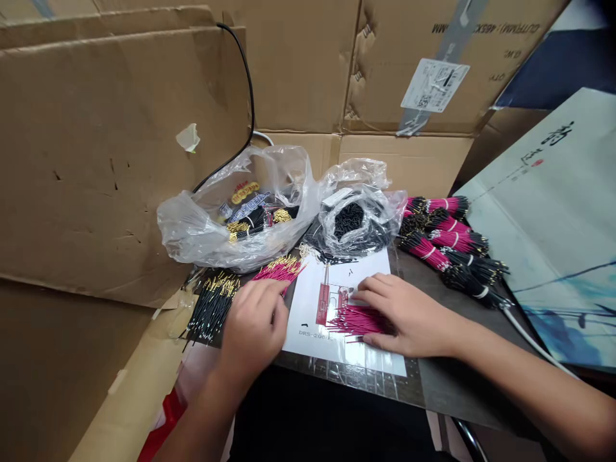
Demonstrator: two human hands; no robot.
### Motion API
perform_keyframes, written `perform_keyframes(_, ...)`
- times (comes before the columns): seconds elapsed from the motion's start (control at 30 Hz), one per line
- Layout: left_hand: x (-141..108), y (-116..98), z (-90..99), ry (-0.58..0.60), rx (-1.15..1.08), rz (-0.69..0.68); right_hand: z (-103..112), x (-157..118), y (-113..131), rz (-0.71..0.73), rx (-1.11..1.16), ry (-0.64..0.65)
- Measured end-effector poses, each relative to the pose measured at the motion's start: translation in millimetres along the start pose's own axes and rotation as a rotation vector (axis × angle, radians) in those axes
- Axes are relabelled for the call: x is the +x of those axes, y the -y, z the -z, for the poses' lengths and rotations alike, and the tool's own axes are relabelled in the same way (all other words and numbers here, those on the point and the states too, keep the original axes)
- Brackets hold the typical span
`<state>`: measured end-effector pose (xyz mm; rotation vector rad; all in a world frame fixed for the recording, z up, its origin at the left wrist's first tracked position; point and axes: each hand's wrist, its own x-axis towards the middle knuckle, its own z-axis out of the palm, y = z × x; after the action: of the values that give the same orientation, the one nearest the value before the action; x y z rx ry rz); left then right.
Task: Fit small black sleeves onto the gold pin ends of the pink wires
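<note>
1. Forearms, two, bare: left (205,407) from the bottom edge, right (520,378) from the lower right.
2. Left hand (255,321): fingers curled, back upward, at the near end of the gold-tipped red wires (278,268); whether it grasps any, cannot tell.
3. Right hand (414,314): cupped over the right end of the loose red wires (353,322), thumb on the near side; firmness of grip, cannot tell.
4. Sheet (305,308), white, printed with a red figure and partly covered lettering; lies flat beneath the loose red wires.
5. Black wires (209,314), gold-tipped, a spread heap just left of the left hand.
6. Open bag (192,224), clear plastic, holding bundles of black, gold-tipped wires; behind the left hand.
7. Second bag (349,218), clear, mouth open, filled with short black pieces; behind the sheet.
8. Tied bundles (447,240), red and black, white bands; piled at the table's right.
9. Table (462,385), dark-topped.
10. Cardboard (120,128), brown, upright at left and rear.
11. Panel (553,224), pale, brush-painted, leaning at right.
</note>
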<state>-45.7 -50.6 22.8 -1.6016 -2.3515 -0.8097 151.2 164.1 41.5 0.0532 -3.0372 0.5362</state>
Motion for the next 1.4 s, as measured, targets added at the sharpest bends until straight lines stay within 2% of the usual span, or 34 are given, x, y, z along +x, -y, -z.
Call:
perform_keyframes(0.17,13.6,-48.3,-24.5,0.359,-0.007,-0.186,-16.3,-11.4,9.7,-0.08,-0.056,0.031)
perform_keyframes(0.23,19.8,-60.7,-32.0,0.434,0.025,-0.218,-22.4,-9.8,8.0,-0.085,-0.075,0.02)
perform_keyframes(0.33,26.5,-70.8,-41.6,0.484,0.066,-0.286,-31.8,-6.7,1.5,-0.066,-0.132,-0.002)
perform_keyframes(0.53,34.0,-75.8,-59.7,0.497,0.145,-0.333,-45.7,-0.5,-12.0,-0.035,-0.242,-0.008)
perform_keyframes(0.73,39.9,-75.1,-65.3,0.52,0.129,-0.344,-47.1,0.2,-13.2,-0.07,-0.198,-0.006)
perform_keyframes(0.9,44.4,-75.7,-59.2,0.54,0.114,-0.381,-47.9,-2.1,-10.4,-0.113,-0.183,-0.015)
perform_keyframes(1.03,52.7,-75.9,-43.8,0.527,0.078,-0.387,-52.8,-2.2,-11.5,-0.115,-0.216,-0.007)
perform_keyframes(1.2,63.3,-69.8,-26.9,0.429,-0.09,-0.319,-52.1,-0.8,-14.6,-0.081,-0.289,0.032)
perform_keyframes(1.3,63.2,-65.2,-28.4,0.369,-0.191,-0.266,-45.6,-0.1,-17.4,-0.044,-0.233,0.056)
perform_keyframes(1.4,59.2,-62.4,-34.6,0.37,-0.234,-0.264,-42.1,0.4,-17.7,-0.027,-0.248,0.07)
